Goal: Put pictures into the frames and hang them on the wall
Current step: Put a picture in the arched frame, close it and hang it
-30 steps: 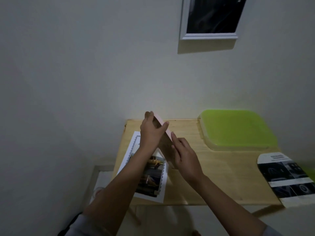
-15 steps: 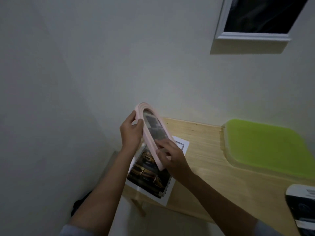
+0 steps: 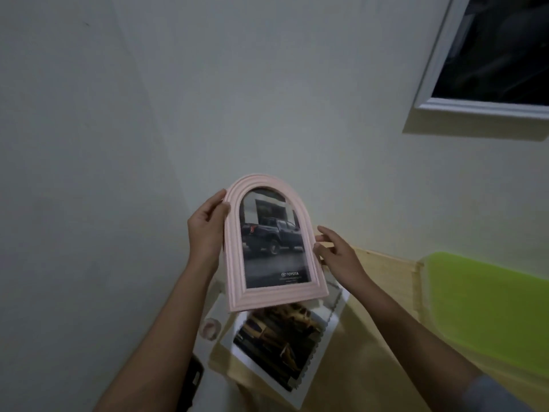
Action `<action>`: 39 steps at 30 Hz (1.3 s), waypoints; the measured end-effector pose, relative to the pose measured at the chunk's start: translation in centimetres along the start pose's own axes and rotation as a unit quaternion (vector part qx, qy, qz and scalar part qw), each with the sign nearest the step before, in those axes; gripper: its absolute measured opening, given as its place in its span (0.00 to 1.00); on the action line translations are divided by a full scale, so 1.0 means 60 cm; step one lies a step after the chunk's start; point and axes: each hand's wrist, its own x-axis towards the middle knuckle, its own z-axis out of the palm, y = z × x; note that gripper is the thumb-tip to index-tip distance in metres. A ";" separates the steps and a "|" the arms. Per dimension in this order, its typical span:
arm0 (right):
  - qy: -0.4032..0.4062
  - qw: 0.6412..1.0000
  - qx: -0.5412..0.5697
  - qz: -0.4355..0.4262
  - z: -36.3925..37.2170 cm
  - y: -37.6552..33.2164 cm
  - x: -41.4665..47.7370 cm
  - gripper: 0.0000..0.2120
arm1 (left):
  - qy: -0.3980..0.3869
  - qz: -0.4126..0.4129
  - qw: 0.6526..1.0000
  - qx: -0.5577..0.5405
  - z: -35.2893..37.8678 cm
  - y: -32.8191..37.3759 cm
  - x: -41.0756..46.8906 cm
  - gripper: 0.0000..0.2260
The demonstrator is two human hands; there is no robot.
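A pale wall (image 3: 267, 84) fills the view above a wooden worktop (image 3: 383, 307) carrying a green tray (image 3: 490, 307). A white-framed picture (image 3: 475, 107) hangs at upper right. The pink arched frame (image 3: 234, 263), holding a truck picture (image 3: 273, 242), is held upright in the air before the wall, above a loose print (image 3: 282, 343). The left hand (image 3: 206, 230) grips its left edge; the right hand (image 3: 338, 257) pinches its right edge.

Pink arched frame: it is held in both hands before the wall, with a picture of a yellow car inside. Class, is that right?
No: the head view shows a dark pickup truck in the pink arched frame, which the left hand and right hand hold before the wall. The yellow car is on the loose print below.
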 end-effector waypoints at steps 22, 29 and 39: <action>0.332 0.874 0.211 -0.285 -0.094 -0.427 0.224 0.14 | -0.259 0.194 0.925 -0.199 0.201 0.388 0.368 0.10; 0.364 0.826 0.185 -0.389 -0.173 -0.567 0.266 0.14 | -0.293 0.242 0.907 -0.181 0.257 0.442 0.411 0.15; 0.353 0.828 0.146 -0.411 -0.204 -0.623 0.326 0.15 | -0.275 0.295 0.904 -0.144 0.282 0.444 0.463 0.17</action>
